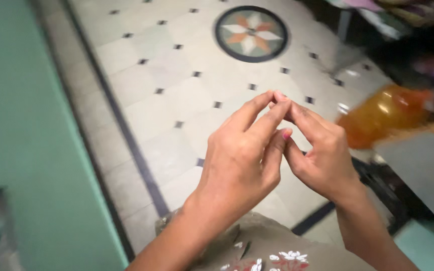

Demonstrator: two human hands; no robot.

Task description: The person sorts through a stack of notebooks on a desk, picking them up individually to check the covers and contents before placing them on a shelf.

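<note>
**Fingertips meeting over the tiled floor**

Head view: your left hand (242, 155) and right hand (320, 150) touch at the fingertips, fingers bent, pinching together; whether anything small sits between them, you cannot tell. Below lies a pale tiled floor (177, 100) with a round star medallion (251, 33). A blurred orange bottle (383, 115) sits right.

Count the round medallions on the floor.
1: the medallion lies at the top of the floor, beyond the hands. Others may be out of view.
</note>
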